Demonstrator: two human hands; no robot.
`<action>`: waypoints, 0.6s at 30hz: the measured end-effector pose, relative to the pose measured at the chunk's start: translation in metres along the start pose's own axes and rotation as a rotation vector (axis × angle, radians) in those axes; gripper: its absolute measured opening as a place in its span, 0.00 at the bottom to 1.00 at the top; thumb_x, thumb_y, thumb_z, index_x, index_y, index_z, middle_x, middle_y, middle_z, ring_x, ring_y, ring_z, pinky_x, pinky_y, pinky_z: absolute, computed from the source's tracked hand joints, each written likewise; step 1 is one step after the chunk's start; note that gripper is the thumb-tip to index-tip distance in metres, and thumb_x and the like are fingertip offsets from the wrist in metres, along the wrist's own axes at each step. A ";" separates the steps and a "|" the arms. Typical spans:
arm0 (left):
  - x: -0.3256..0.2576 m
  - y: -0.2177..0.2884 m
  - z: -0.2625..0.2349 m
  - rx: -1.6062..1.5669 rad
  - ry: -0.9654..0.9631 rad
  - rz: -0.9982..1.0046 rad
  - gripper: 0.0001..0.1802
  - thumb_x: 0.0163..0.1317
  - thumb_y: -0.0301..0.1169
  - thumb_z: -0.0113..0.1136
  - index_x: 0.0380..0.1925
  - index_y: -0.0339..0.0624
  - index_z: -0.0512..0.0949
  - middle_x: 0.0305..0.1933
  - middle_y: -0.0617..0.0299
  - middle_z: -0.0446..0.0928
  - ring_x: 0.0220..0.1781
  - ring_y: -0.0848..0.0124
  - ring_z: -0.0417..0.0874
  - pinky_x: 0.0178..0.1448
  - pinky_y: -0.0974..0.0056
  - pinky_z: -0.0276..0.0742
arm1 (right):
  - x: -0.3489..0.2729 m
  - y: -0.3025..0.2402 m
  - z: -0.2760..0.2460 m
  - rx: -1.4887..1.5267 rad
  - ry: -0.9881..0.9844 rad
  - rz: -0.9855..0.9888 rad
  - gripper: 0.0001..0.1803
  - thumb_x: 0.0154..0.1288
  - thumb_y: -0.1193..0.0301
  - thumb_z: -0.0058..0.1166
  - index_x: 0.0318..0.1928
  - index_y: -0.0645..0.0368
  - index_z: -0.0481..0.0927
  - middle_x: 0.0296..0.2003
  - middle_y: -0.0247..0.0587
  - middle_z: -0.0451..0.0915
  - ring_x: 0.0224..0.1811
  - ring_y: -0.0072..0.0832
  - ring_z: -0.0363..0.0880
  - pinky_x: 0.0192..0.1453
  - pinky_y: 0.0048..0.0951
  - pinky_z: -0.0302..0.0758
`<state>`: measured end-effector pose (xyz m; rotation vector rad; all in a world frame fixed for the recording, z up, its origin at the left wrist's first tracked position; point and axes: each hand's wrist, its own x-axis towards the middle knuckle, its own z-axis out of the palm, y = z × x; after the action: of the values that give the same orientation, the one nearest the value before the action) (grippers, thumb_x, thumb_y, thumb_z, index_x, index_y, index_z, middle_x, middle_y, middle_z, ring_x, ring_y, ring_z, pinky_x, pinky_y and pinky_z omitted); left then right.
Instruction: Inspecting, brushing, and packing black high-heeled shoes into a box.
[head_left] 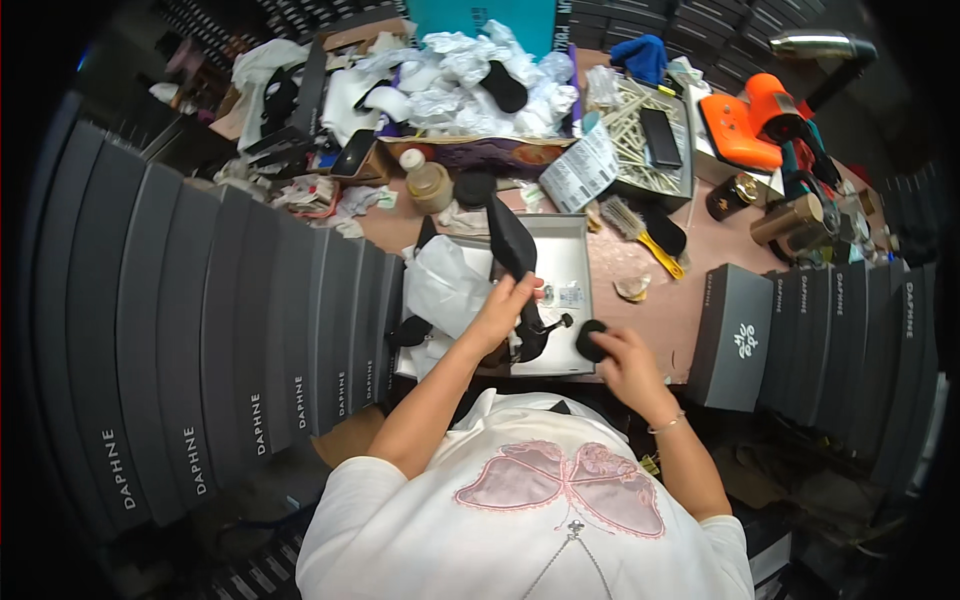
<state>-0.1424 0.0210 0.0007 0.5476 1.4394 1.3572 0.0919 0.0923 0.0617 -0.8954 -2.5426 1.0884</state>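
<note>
My left hand [503, 310] is closed round a black pointed shoe [511, 240], held over an open white shoebox [570, 235]. Its toe points away from me, and a slim strap with a dark buckle hangs near the heel end. In my right hand [632, 370], just right of the box, the fingers pinch a round black pad [591, 341], possibly a sponge. White tissue paper [440, 285] fills the left part of the box. Dark shoe parts show around that paper, and a small white packet [569, 295] lies on the box floor.
Tall rows of dark grey shoeboxes [235, 340] flank me on the left, with more boxes [735, 335] at right. Behind stand a carton of crumpled paper [480, 155], a bottle [428, 185], a yellow-handled brush [650, 242], a tray of white sticks [630, 125] and an orange device [740, 130].
</note>
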 end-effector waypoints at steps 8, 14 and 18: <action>-0.059 -0.019 -0.142 1.406 0.199 -0.251 0.11 0.53 0.31 0.58 0.28 0.30 0.80 0.43 0.41 0.78 0.47 0.50 0.79 0.48 0.51 0.77 | -0.004 0.032 -0.012 0.108 0.066 0.185 0.22 0.53 0.78 0.50 0.51 0.67 0.77 0.42 0.52 0.76 0.43 0.44 0.77 0.49 0.34 0.73; -0.015 -0.044 -0.154 1.451 0.308 -0.057 0.12 0.53 0.31 0.58 0.33 0.34 0.81 0.41 0.44 0.79 0.48 0.51 0.80 0.51 0.53 0.78 | 0.029 -0.052 0.021 0.501 -0.233 -0.111 0.26 0.53 0.77 0.50 0.56 0.59 0.75 0.45 0.48 0.75 0.48 0.39 0.75 0.55 0.31 0.71; 0.025 -0.080 -0.170 1.237 0.271 -0.548 0.23 0.55 0.38 0.57 0.48 0.35 0.76 0.51 0.40 0.77 0.57 0.50 0.77 0.57 0.52 0.74 | 0.060 -0.075 0.077 0.196 -0.307 -0.432 0.26 0.52 0.75 0.52 0.56 0.56 0.75 0.44 0.48 0.74 0.44 0.43 0.75 0.50 0.38 0.73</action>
<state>-0.2761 -0.0530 -0.1121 0.6493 2.3663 -0.0212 -0.0217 0.0450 0.0606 -0.1221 -2.6208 1.3759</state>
